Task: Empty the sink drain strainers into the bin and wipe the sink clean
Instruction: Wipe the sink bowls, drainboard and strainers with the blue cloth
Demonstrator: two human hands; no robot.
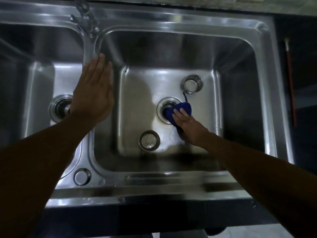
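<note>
A double steel sink [171, 176] fills the view. In the right basin my right hand [186, 123] presses a blue cloth [180, 110] onto the open drain hole [164, 107] with straight fingers. A steel strainer basket [192, 83] lies at the basin's far right, and a flat perforated strainer [149, 140] lies in front of the drain. My left hand [93, 93] lies flat with straight fingers on the divider between the basins. The left basin's drain [60, 108] shows beside my left wrist.
A tap [87, 16] rises from the far rim above the divider. A round steel cap [82, 176] sits on the near rim. On the dark counter to the right lies a thin red-handled tool [290, 79].
</note>
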